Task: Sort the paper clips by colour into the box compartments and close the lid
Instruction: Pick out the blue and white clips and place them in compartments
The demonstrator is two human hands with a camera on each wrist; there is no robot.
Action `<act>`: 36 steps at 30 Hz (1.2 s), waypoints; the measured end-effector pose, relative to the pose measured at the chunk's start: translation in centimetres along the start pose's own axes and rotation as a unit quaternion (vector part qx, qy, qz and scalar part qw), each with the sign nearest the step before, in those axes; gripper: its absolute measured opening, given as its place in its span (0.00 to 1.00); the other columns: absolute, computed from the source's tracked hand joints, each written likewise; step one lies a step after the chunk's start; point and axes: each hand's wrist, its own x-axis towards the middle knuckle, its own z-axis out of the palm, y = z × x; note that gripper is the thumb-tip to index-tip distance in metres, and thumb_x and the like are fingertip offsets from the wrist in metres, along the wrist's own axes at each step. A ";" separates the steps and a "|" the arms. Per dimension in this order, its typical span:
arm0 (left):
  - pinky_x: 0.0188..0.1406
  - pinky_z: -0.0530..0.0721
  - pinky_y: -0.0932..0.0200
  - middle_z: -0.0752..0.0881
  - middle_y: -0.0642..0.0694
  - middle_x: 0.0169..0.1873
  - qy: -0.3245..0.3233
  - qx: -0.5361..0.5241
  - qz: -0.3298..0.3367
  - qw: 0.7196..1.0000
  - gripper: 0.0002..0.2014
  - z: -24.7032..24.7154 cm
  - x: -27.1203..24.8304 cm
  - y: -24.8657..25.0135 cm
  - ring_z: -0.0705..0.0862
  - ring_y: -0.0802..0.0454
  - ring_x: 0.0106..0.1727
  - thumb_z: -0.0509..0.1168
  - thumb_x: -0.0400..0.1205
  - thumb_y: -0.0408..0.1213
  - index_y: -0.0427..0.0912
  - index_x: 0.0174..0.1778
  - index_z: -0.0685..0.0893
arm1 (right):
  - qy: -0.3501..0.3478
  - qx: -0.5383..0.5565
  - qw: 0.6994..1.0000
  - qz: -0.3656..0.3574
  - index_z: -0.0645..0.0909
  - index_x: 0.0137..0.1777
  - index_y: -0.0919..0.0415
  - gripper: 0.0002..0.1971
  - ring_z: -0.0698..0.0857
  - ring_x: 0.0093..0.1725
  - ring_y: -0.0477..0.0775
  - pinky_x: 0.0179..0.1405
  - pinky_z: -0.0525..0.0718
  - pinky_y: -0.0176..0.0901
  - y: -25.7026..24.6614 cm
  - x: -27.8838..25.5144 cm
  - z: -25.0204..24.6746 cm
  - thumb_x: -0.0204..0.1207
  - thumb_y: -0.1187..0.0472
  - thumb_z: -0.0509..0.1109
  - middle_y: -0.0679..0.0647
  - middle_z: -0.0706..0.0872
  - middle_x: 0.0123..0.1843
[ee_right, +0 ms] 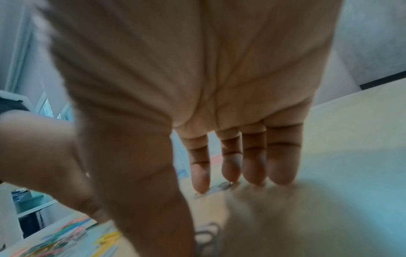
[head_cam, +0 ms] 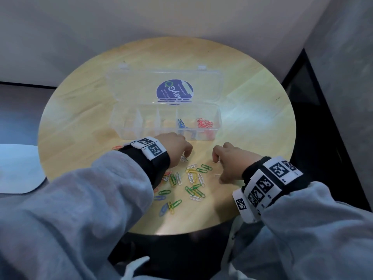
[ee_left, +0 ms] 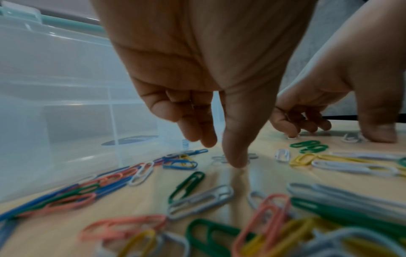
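A clear compartment box (head_cam: 216, 129) stands open at mid-table, its lid (head_cam: 129, 85) laid back flat. Blue clips (head_cam: 181, 124) lie in one compartment, red clips (head_cam: 204, 124) in the rightmost. Loose paper clips (head_cam: 191, 182) of several colours lie scattered in front of the box. My left hand (head_cam: 184, 157) reaches down beside the box; its thumb (ee_left: 236, 161) presses a white clip (ee_left: 219, 159) on the table, fingers (ee_left: 204, 139) apart above it. My right hand (head_cam: 219, 170) is spread, its fingertips (ee_right: 201, 187) touching a white clip (ee_right: 220, 186) and its thumb by another (ee_right: 206, 234).
The round wooden table (head_cam: 262, 110) stands in a corner with walls behind and to the right. A pale rounded seat (head_cam: 18, 168) is at the left. More clips (ee_left: 66, 196) lie along the box's front wall.
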 end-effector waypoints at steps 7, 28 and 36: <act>0.46 0.73 0.57 0.82 0.46 0.57 -0.006 -0.016 -0.026 1.000 0.10 0.4 0.9 -0.2 0.81 0.45 0.58 0.63 0.80 0.33 0.46 0.56 0.81 | 0.042 0.023 0.998 -0.033 0.75 0.41 0.53 0.09 0.75 0.43 0.51 0.32 0.70 0.36 0.3 1.3 -0.3 0.68 0.63 0.73 0.43 0.70 0.38; 0.38 0.69 0.60 0.83 0.46 0.56 -0.049 -0.054 -0.045 0.996 0.06 0.0 0.7 -0.1 0.75 0.51 0.46 0.65 0.81 0.43 0.46 0.50 0.80 | -0.015 -0.067 0.998 0.012 0.86 0.51 0.64 0.11 0.87 0.51 0.58 0.45 0.83 0.43 -0.5 1.7 -0.4 0.71 0.68 0.66 0.59 0.89 0.52; 0.27 0.65 0.64 0.73 0.55 0.31 -0.015 -0.076 -0.031 0.997 0.15 0.2 0.2 0.2 0.74 0.51 0.42 0.65 0.78 0.37 0.50 0.28 0.68 | -0.002 -0.029 0.999 -0.014 0.84 0.44 0.61 0.07 0.85 0.47 0.56 0.37 0.79 0.39 -0.6 1.3 -0.7 0.71 0.68 0.65 0.56 0.88 0.47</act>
